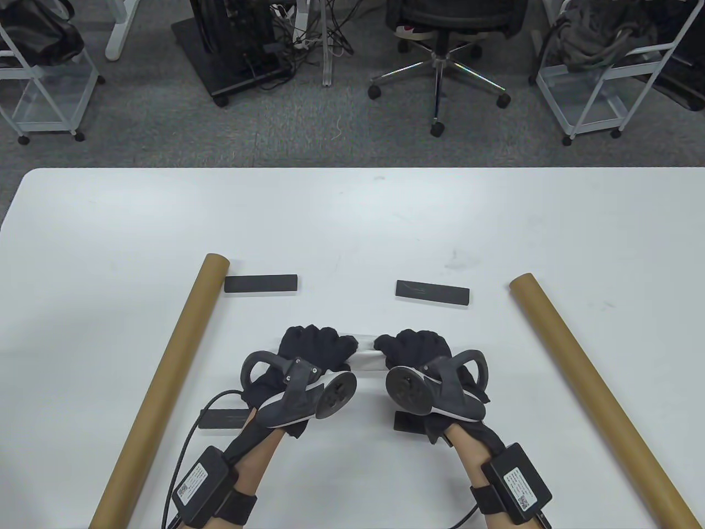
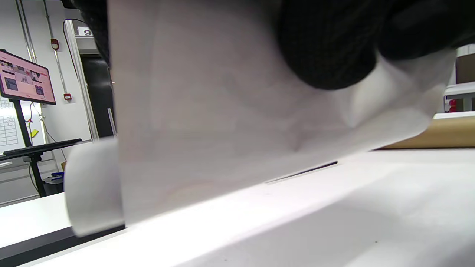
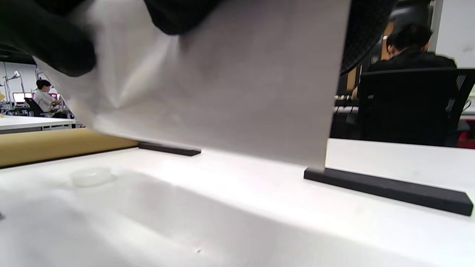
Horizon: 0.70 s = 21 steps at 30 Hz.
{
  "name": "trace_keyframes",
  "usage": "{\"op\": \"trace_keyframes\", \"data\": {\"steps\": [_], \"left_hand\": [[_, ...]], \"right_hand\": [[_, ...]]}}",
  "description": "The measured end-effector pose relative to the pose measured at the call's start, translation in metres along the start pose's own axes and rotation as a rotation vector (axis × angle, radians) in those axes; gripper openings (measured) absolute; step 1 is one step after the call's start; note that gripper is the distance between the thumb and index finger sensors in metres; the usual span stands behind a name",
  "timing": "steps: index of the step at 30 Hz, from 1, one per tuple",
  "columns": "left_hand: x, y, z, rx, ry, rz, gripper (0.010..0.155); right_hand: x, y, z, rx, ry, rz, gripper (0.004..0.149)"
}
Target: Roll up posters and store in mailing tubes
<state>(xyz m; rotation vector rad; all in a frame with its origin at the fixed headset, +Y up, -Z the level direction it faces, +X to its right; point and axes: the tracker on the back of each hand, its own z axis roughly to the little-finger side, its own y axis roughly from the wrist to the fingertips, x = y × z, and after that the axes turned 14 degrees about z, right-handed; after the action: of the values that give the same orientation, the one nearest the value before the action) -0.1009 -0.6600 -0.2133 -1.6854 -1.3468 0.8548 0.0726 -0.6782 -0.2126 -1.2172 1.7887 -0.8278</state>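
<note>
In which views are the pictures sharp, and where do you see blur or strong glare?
Table view: sharp, evenly lit; both hands, left and right, and the cardboard tubes show clearly. Left wrist view: the poster is soft, too close to the lens; the table glares white. Right wrist view: fingers blurred, nearest black bar crisp.

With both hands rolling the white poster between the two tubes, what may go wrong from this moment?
1. Both hands, left hand and right hand, grip the poster near its middle; the wrist views show creases under the fingertips, so the paper may get dented.
2. The roll's ends look unsupported, so it may loosen or wind unevenly.
3. The roll may come out too thick for the right mailing tube.
</note>
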Motion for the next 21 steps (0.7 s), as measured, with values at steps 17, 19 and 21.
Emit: {"op": "trace_keyframes", "data": {"steps": [17,19,21], "left_hand": [[-0.007,0.0004,-0.0044,0.002,0.017,0.033,0.054],[-0.0061,-0.0004,-0.0046,-0.004,0.0,0.01,0.061],[-0.0052,-0.0009,-0.0041,-0.02,-0.026,-0.027,0.063]], "right_hand": [[-0.0025,-0.0036,-0.0042,-0.007,-0.108,0.069,0.042],[-0.0033,-0.0035,-0.0023,0.018,-0.081,0.062,0.043],[-0.0046,-0.0028,-0.0013,0.022,-0.071,0.048,0.044]]}}
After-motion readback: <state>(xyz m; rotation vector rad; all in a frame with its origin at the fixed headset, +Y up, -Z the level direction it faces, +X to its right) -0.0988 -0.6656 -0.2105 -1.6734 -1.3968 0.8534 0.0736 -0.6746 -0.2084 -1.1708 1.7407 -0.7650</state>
